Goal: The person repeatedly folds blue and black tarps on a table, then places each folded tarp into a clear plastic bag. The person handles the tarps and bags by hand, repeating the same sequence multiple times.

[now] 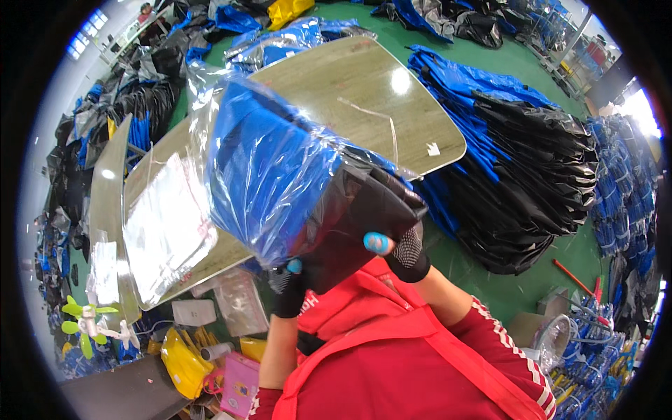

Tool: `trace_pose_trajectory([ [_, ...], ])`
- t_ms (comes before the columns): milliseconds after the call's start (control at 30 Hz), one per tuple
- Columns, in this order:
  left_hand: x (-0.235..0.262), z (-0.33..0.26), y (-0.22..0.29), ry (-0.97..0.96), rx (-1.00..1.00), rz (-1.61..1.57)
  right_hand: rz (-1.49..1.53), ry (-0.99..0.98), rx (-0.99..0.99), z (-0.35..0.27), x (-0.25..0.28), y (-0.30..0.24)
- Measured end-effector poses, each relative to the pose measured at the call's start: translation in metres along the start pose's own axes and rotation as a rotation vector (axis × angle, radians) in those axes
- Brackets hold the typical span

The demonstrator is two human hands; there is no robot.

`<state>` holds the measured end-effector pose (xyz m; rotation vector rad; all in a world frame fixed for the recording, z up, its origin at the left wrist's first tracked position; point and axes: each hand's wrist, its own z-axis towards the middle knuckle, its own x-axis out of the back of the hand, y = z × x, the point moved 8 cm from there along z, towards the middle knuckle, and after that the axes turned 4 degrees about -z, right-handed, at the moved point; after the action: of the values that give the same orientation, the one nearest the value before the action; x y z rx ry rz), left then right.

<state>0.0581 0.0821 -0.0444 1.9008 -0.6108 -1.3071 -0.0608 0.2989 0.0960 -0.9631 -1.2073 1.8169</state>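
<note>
Over the near part of the table I hold a folded blue-and-black sheet bundle (273,161), tilted, its blue end pointing away to the left. A clear plastic bag (201,115) covers the blue part; black folds stick out at the near right end. My left hand (285,283), in a dark dotted glove with a blue thumb covering, is closed on the bundle's near left side. My right hand (404,253), gloved alike, grips the black end with its thumb on top. Most fingers of both hands are hidden beneath the bundle.
A wood-patterned table (343,77) lies ahead, with a stack of clear bags (171,231) at left. To the right sits a large pile of blue-black folded sheets (532,182). A green clip fan (87,322), yellow bag (183,364) and pink box (239,385) are lower left.
</note>
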Motion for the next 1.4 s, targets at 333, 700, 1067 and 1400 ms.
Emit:
trace_pose_trajectory([
  [333, -0.207, -0.012, 0.220, -0.260, -1.212, 1.728, -0.365, -0.256, 0.635, 0.067, -0.007, -0.129],
  [700, -0.183, 0.063, 0.246, -0.129, -0.653, 0.984, -0.037, 0.079, -0.067, 0.096, 0.067, -0.075],
  [1067, -0.133, 0.049, 0.231, 0.131, -0.990, 0.866, 0.179, 0.363, 0.407, 0.098, 0.059, -0.096],
  [1400, -0.228, -0.049, 0.113, -0.466, -1.722, 1.562, 0.375, 0.050, -0.033, 0.080, 0.005, -0.051],
])
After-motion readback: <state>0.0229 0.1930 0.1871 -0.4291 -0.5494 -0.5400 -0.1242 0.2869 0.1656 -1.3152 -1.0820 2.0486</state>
